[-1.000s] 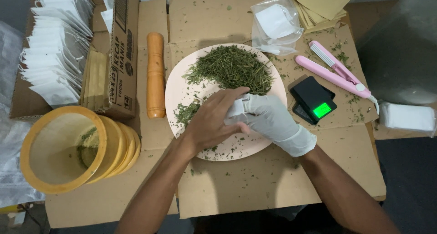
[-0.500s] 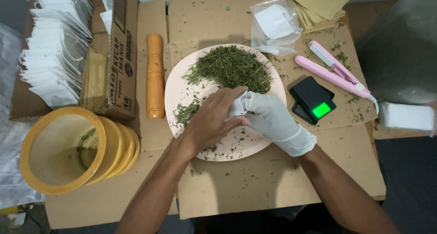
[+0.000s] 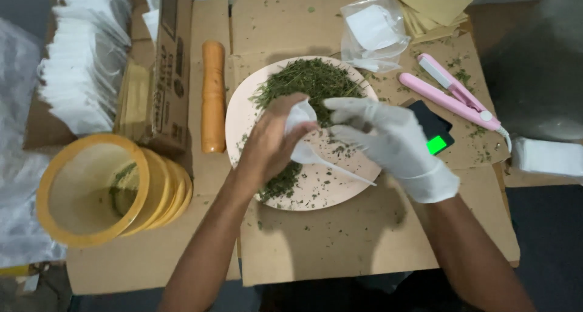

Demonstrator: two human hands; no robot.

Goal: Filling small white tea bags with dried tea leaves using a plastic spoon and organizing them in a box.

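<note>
My bare left hand (image 3: 270,145) pinches a small white paper sachet (image 3: 300,115) over a pale pink plate (image 3: 340,193). A heap of dried green herbs (image 3: 310,81) fills the plate's far half, and a smaller clump (image 3: 280,184) lies by my left wrist. My right hand (image 3: 388,139), in a white glove, hovers just right of the sachet with fingers spread and its index tip close to the sachet. A white plastic spoon (image 3: 340,169) slants across the plate beneath both hands; whether a hand holds it is unclear.
An orange cylinder (image 3: 212,96) lies left of the plate beside a cardboard box (image 3: 170,75) of white sachets (image 3: 79,75). Stacked yellow bowls (image 3: 91,190) sit at front left. To the right are a black scale (image 3: 434,133), pink clamp tool (image 3: 449,96), bagged sachets (image 3: 373,30) and tan envelopes (image 3: 431,5).
Both hands were clasped together low over the plate. Now they have come apart, the sachet is raised in my left hand, the gloved fingers have spread, and the spoon shows.
</note>
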